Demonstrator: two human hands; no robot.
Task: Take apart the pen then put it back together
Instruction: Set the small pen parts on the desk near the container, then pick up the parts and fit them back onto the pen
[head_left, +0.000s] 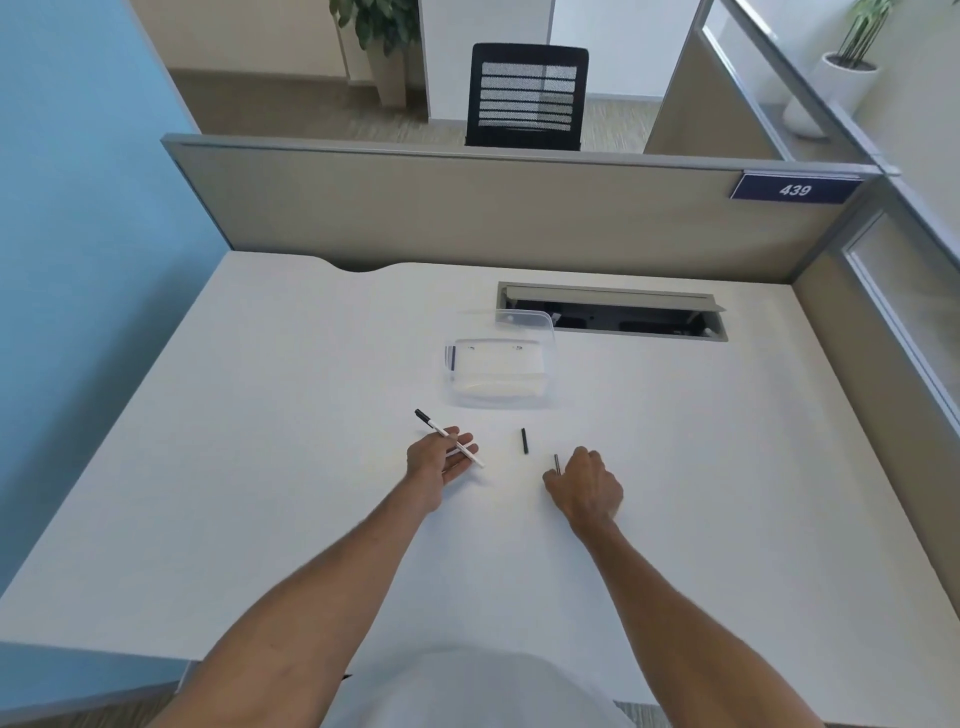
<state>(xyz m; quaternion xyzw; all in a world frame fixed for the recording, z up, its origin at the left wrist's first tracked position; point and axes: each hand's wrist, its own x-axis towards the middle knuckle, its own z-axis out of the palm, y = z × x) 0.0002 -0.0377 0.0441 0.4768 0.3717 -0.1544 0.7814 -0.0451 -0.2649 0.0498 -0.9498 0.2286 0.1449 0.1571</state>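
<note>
A white pen barrel (439, 430) with a black end lies across the fingers of my left hand (438, 458), which is palm-up with the fingers loosely apart. A short black pen part (524, 440) lies alone on the white desk (260, 467) between my hands. My right hand (586, 486) is curled knuckles-up, pinching a thin dark pen piece (556, 464) whose tip sticks out beside the thumb. The rest of that piece is hidden in the hand.
A clear plastic box (498, 366) with its lid leaning behind it stands just beyond the pen parts. Farther back is an open cable slot (613, 317) in the desk, then a grey partition (467, 208) with a "439" sign.
</note>
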